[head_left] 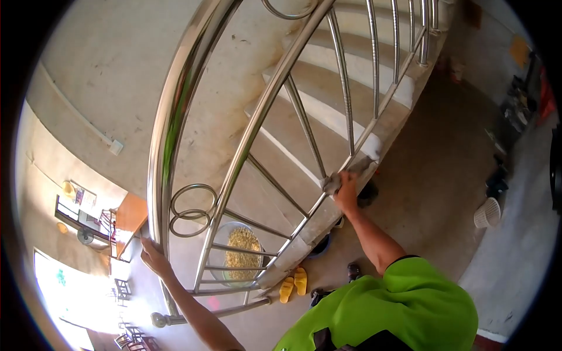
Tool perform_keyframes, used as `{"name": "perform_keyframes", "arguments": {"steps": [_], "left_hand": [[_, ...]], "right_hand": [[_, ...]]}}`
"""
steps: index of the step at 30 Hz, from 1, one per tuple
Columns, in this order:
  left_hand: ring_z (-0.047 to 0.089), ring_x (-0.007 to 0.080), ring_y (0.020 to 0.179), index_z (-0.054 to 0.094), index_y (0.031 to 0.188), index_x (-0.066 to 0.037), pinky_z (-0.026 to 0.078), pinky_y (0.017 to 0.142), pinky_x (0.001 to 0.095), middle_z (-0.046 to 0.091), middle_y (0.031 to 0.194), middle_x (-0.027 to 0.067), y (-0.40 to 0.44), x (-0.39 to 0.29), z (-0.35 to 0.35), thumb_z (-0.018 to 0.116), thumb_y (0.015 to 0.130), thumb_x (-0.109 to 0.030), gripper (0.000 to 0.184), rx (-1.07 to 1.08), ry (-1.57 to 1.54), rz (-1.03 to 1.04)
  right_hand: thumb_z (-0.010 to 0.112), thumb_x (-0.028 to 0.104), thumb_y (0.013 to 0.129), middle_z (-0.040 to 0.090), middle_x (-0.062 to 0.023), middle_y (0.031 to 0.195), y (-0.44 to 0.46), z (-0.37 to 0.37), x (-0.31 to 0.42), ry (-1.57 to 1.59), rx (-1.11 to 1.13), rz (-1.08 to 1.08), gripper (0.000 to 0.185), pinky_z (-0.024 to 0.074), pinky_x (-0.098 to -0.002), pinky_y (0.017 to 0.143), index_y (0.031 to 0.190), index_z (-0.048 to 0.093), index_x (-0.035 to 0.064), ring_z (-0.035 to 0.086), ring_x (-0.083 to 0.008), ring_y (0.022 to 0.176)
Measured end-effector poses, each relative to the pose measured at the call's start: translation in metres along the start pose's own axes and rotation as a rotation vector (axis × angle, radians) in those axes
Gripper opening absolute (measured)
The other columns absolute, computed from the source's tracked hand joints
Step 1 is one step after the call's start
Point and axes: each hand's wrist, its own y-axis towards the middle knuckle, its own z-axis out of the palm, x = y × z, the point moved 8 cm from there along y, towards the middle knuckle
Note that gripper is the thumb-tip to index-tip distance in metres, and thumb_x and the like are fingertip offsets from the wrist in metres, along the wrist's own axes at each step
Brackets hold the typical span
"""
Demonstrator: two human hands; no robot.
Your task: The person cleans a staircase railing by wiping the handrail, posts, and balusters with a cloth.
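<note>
My right hand presses a grey cloth against the lower rail of a metal stair railing, where a baluster meets it. Part of the cloth spreads up along the rail towards the step edge. My left hand is closed on the thick, shiny handrail near its lower end; some of its fingers are hidden. Thin balusters and several metal rings fill the railing between my two hands.
Concrete steps rise behind the railing. Below stands a basin of yellowish grains. Yellow slippers and dark shoes lie on the floor near me. A white basket is at the right. Chairs stand far left.
</note>
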Motion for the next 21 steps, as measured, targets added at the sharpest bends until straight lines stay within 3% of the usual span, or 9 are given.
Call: {"name": "perform_keyframes", "arguments": {"steps": [2,3,5,10,11,15,17,20,21], "left_hand": [[0.029,0.0083,0.05,0.041,0.06,-0.009,0.021,0.048,0.0291,0.032,0.053,-0.0039,0.003,0.005,0.0,0.047,0.101,-0.042,0.053,0.043,-0.029,-0.013],[0.029,0.008,0.05,0.041,0.06,-0.009,0.021,0.048,0.0287,0.031,0.054,-0.004,0.002,0.004,0.002,0.047,0.101,-0.041,0.052,0.08,-0.048,-0.025],[0.028,0.0079,0.05,0.041,0.06,-0.009,0.021,0.048,0.0286,0.031,0.054,-0.004,-0.003,-0.008,0.002,0.046,0.101,-0.041,0.051,0.08,-0.039,-0.001],[0.028,0.0078,0.05,0.043,0.06,-0.009,0.021,0.048,0.0286,0.032,0.053,-0.0045,-0.001,0.002,0.001,0.046,0.1,-0.04,0.051,0.027,0.025,0.002],[0.028,0.0076,0.05,0.043,0.06,-0.009,0.021,0.048,0.0285,0.032,0.053,-0.0049,-0.002,-0.002,0.003,0.046,0.1,-0.041,0.051,0.028,0.008,0.02],[0.029,0.0075,0.05,0.044,0.06,-0.009,0.021,0.048,0.0284,0.032,0.053,-0.0051,-0.005,-0.009,0.003,0.046,0.1,-0.041,0.051,0.031,0.014,-0.026],[0.029,0.0071,0.05,0.044,0.06,-0.009,0.021,0.048,0.0283,0.032,0.053,-0.0052,-0.008,-0.017,0.003,0.046,0.1,-0.04,0.05,0.01,0.038,0.001],[0.029,0.0067,0.051,0.044,0.06,-0.009,0.021,0.048,0.0279,0.032,0.054,-0.0052,-0.01,-0.02,0.004,0.047,0.1,-0.039,0.05,0.0,-0.007,0.009],[0.029,0.0072,0.051,0.044,0.06,-0.008,0.021,0.048,0.0284,0.032,0.055,-0.0045,-0.005,-0.009,0.002,0.047,0.1,-0.04,0.05,0.034,0.008,0.003]], "right_hand": [[0.069,0.008,0.079,0.052,-0.0277,0.117,-0.052,0.04,-0.036,0.068,0.385,0.269,0.052,0.0439,-0.0466,0.095,0.126,0.049,0.0038,0.053,-0.0429,0.109],[0.069,0.008,0.079,0.052,-0.0277,0.117,-0.058,0.028,-0.034,0.056,0.378,0.265,0.052,0.0439,-0.0466,0.095,0.126,0.049,0.0038,0.053,-0.0429,0.109],[0.067,0.007,0.08,0.058,-0.026,0.12,-0.078,0.021,-0.054,0.346,0.483,0.708,0.051,0.0467,-0.042,0.093,0.128,0.051,0.002,0.059,-0.0385,0.11],[0.062,-0.004,0.075,0.064,-0.0157,0.12,0.045,-0.078,-0.065,0.252,-0.156,0.435,0.059,0.0485,-0.0358,0.094,0.132,0.051,0.0016,0.062,-0.026,0.109],[0.062,0.007,0.086,0.064,-0.0205,0.119,0.082,-0.096,-0.052,0.301,-0.204,0.329,0.047,0.0475,-0.038,0.095,0.131,0.053,0.0003,0.062,-0.0317,0.111],[0.064,0.007,0.086,0.059,-0.0234,0.123,0.178,-0.095,-0.044,0.247,-0.039,0.245,0.043,0.0488,-0.0408,0.094,0.128,0.056,0.0022,0.061,-0.0374,0.108],[0.065,0.006,0.085,0.047,-0.0239,0.134,0.18,-0.086,-0.022,-0.478,-0.185,-0.076,0.044,0.0485,-0.0436,0.094,0.128,0.058,0.0064,0.059,-0.0408,0.108],[0.066,0.004,0.083,0.037,-0.0233,0.141,0.167,-0.07,-0.036,-0.285,-0.187,0.11,0.043,0.0472,-0.0461,0.096,0.125,0.06,0.0086,0.057,-0.0427,0.109],[0.063,0.005,0.083,0.045,-0.0248,0.133,0.154,-0.066,-0.039,-0.136,-0.151,0.175,0.043,0.0465,-0.0463,0.096,0.126,0.058,0.0083,0.057,-0.041,0.109]]}}
